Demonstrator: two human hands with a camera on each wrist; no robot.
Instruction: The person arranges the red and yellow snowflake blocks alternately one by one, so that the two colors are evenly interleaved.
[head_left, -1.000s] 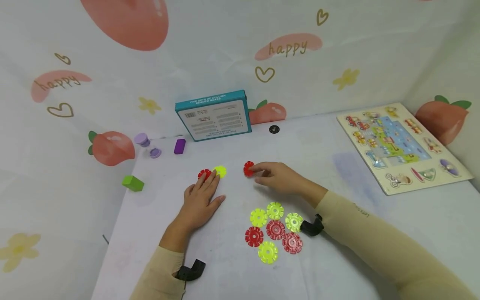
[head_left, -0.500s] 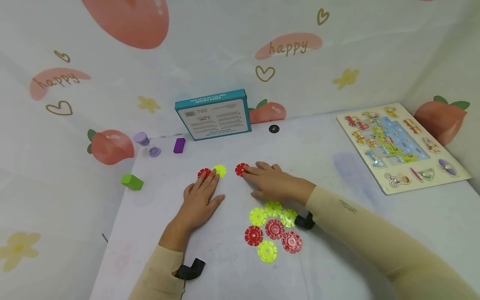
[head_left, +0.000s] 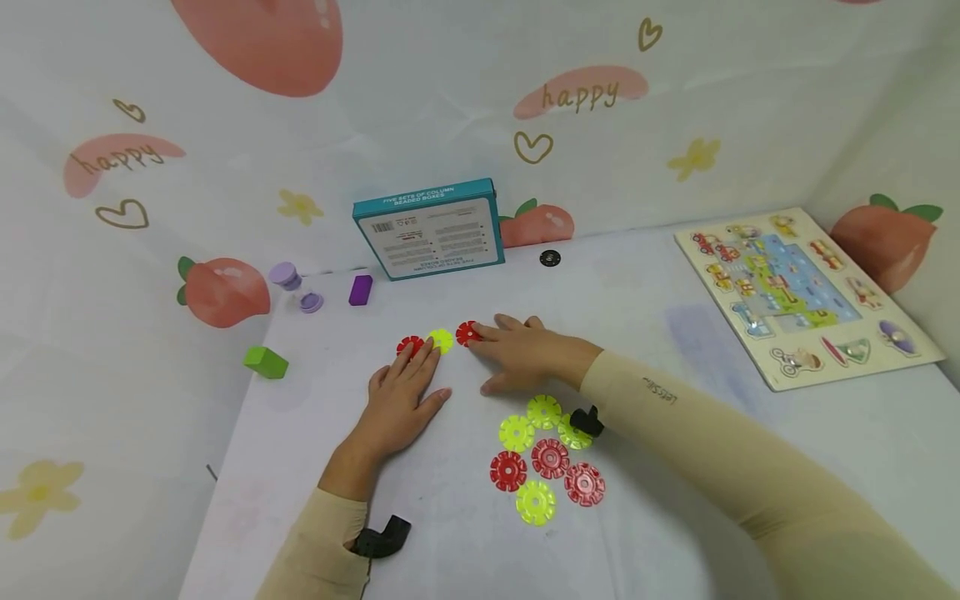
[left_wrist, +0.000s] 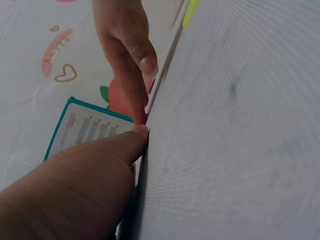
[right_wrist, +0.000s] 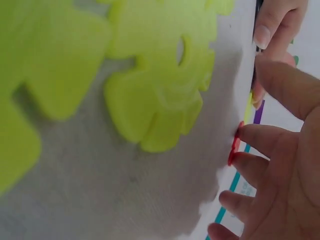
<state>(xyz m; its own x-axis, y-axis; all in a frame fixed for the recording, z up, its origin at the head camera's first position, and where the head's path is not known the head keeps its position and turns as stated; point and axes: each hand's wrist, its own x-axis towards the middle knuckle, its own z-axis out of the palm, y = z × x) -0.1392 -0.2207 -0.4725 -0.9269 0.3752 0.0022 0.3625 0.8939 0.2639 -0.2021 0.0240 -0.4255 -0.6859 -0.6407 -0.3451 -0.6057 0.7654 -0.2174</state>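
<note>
Red disc point(head_left: 463, 335) slid left — hands point(head_left: 401, 407) point(head_left: 528, 354) straight-fingered, touching discs point(head_left: 444, 340) — box point(head_left: 435, 237) reads "…BEADED BOXES"

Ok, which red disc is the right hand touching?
The upper row's rightmost red disc; the left hand partly covers the leftmost, three more lie lower.

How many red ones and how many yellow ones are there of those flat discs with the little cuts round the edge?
Red notched discs: 5 (2 in the far row, 3 in the near cluster)
Yellow notched discs: 5 (1 in the far row, 4 in the near cluster)
Total: 10
</note>
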